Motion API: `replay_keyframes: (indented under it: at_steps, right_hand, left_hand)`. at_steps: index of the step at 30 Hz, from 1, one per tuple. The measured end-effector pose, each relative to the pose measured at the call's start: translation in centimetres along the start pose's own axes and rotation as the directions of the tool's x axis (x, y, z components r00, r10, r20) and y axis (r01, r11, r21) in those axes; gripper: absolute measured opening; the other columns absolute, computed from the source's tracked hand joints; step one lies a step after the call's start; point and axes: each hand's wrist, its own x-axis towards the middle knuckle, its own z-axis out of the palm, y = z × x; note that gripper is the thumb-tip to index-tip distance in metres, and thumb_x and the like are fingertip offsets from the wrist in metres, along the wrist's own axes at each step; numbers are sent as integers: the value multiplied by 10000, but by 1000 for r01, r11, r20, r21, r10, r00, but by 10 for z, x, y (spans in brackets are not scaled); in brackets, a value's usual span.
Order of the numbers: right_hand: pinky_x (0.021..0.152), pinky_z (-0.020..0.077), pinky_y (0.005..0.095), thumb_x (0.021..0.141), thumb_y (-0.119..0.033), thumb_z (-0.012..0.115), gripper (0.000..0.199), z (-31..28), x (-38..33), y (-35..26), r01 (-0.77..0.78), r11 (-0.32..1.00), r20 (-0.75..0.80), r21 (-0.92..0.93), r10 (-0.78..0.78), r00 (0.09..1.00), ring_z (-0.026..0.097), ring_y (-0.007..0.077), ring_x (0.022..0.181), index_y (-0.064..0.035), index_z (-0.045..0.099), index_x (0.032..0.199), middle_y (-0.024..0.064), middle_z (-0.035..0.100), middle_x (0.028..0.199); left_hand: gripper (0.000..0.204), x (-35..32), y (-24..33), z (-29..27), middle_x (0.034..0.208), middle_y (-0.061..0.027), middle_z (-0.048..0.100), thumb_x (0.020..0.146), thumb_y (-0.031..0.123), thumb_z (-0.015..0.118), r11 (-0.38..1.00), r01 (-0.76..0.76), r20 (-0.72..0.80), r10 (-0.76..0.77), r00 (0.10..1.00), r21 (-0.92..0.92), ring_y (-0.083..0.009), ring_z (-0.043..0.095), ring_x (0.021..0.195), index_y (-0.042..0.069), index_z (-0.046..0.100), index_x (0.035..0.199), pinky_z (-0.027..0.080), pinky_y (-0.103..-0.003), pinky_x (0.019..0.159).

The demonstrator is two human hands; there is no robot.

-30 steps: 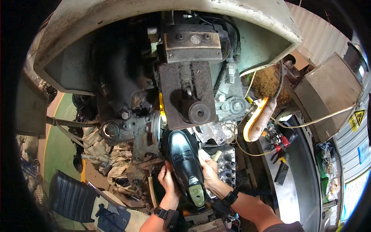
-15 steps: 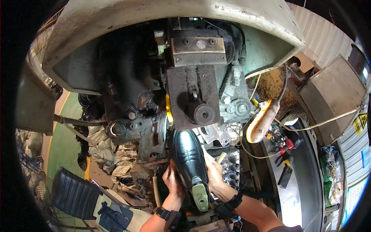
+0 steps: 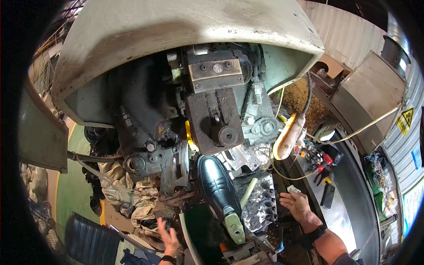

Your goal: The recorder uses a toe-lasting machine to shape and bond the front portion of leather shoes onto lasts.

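Note:
A black leather shoe (image 3: 216, 183) on a pale green last (image 3: 234, 228) sits in the machine, toe away from me and just below a dark metal block (image 3: 214, 119). Neither hand touches it. Low and to the left of the shoe, my left hand (image 3: 168, 237) is open, fingers apart and nothing in them. Out to the right, beside the metal bench, my right hand (image 3: 297, 206) has its fingers stretched toward the shoe. A small white item (image 3: 293, 189) shows at that hand's far edge; whether the hand touches it is unclear.
A large curved hood (image 3: 185, 22) overhangs the machine. Right of the block hangs a lit lamp (image 3: 289, 137) on a cable. Pliers (image 3: 326, 176) and other tools lie on the bench (image 3: 340, 221). A black padded chair (image 3: 90, 238) stands at lower left, near crumpled cloth (image 3: 117, 176).
Both hands have let go of the shoe and moved apart, left hand down and left, right hand out to the right. The shoe stays under the block. The whole view has shifted slightly.

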Motion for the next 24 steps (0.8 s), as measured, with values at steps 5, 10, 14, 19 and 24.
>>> replay_keyframes:
  at_steps: [5, 10, 14, 19, 24]
  right_hand:
    - [848, 569, 448, 1016, -228, 600, 367, -1, -1, 8, 9, 989, 92, 150, -23, 996, 675, 312, 959, 47, 478, 1226, 233, 648, 1149]
    - [814, 578, 424, 1011, -237, 593, 410, -13, -20, 1, 65, 996, -28, 58, -63, 998, 689, 300, 931, 82, 477, 1241, 229, 665, 1122]
    - [775, 583, 356, 988, -188, 599, 373, -12, -27, -3, 162, 985, -23, -61, -164, 986, 699, 228, 843, 96, 542, 1223, 173, 703, 1032]
    - [736, 580, 306, 971, -156, 643, 352, 26, -19, 11, 304, 924, 242, -231, -248, 938, 691, 173, 804, 118, 572, 1181, 148, 725, 965]
    - [572, 507, 322, 926, -181, 727, 244, 48, -23, 37, 599, 574, 439, -559, -408, 801, 666, 140, 667, 53, 666, 892, 154, 710, 740]
  left_hand:
    - [362, -3, -9, 15, 1532, -257, 355, 909, 96, 551, 975, -200, 176, 181, 968, 101, -448, 272, 1466, -23, 547, 1251, 200, -505, 1209]
    - [318, 8, 25, -47, 1514, -216, 408, 991, 137, 564, 980, -20, -95, 39, 995, 196, -373, 407, 1401, 7, 571, 1282, 358, -452, 1125]
    - [329, 28, 99, -43, 1359, -154, 579, 1009, 3, 513, 965, -146, -231, 95, 968, -217, -230, 579, 1229, -16, 532, 1337, 485, -332, 1005]
    - [461, 5, 241, -8, 1416, -183, 537, 995, 37, 561, 764, 6, 125, 98, 987, -645, -236, 519, 1313, -38, 429, 1430, 427, -344, 1083]
    - [1073, -29, 343, 44, 1567, -284, 291, 760, 272, 876, 935, -100, 189, 172, 967, -340, -365, 270, 1483, -64, 214, 1535, 189, -440, 1226]
